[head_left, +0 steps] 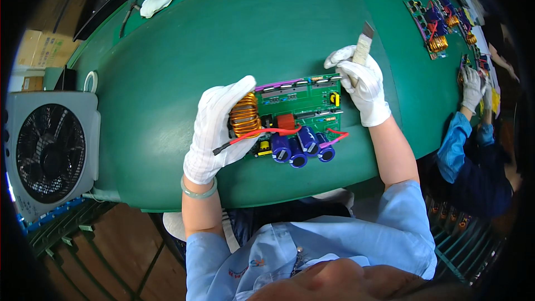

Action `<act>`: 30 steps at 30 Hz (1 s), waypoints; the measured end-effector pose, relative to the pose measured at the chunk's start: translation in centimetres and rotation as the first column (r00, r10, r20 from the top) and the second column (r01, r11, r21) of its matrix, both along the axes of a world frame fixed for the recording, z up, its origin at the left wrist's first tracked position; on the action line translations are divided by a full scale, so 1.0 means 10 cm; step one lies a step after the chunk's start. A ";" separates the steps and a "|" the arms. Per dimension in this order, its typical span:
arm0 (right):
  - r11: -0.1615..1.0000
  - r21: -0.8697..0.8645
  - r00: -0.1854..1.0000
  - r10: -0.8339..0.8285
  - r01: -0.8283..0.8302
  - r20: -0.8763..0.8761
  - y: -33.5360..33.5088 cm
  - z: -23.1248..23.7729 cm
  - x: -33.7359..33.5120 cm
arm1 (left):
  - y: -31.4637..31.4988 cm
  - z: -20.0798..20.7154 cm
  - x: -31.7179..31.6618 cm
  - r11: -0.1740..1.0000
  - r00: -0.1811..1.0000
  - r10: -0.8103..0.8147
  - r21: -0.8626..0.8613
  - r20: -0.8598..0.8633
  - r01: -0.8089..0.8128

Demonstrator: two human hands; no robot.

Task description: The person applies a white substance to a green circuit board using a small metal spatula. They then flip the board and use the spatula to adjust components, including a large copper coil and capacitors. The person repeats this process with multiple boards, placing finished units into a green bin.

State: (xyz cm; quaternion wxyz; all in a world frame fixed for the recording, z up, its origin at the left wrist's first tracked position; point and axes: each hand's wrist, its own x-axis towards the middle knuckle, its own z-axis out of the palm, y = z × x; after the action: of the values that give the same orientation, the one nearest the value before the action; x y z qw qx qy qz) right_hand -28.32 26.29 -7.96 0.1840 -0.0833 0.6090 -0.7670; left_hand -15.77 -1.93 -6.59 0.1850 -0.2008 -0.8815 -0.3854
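Near the front edge of the table (278,39) is a green circuit board (298,99); whether it rests there or is lifted, I cannot tell. Gloved, the left hand (213,120) grips its end by the copper coil (244,117). Beyond the other end, the right hand (365,85) is closed around a flat tool (362,50), tip away. Good handling probably means steadying the board and sparing the red wire (281,131) and blue capacitors (307,140) from that tip.

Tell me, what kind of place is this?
Probably an electronics workshop or factory: the person's gloved left hand holds a green circuit board, more boards lie on the green table, and a co-worker's gloved hand shows nearby.
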 end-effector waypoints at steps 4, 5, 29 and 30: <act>0.998 -0.060 0.999 0.020 -0.022 -0.047 0.03 -0.04 -0.02 | 0.05 0.01 -0.01 0.999 0.999 0.033 0.006 -0.004 -0.033; 0.998 -0.056 0.998 0.019 -0.023 -0.066 0.04 -0.05 -0.03 | 0.06 0.00 -0.02 0.999 0.999 0.043 0.002 -0.001 -0.043; 0.795 0.190 0.818 0.555 -0.576 0.154 0.03 0.23 0.07 | 0.05 -0.12 -0.09 0.997 0.981 0.071 -0.016 0.180 -0.069; 0.782 0.176 0.801 0.570 -0.597 0.184 0.03 0.20 0.09 | 0.05 -0.12 -0.08 0.997 0.976 0.079 -0.007 0.205 -0.079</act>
State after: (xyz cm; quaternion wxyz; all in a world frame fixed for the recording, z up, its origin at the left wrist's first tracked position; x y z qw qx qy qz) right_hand -27.43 26.59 -5.93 0.4571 -0.2001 0.6237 -0.6017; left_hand -16.55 -1.40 -7.80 0.1084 -0.1248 -0.9030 -0.3966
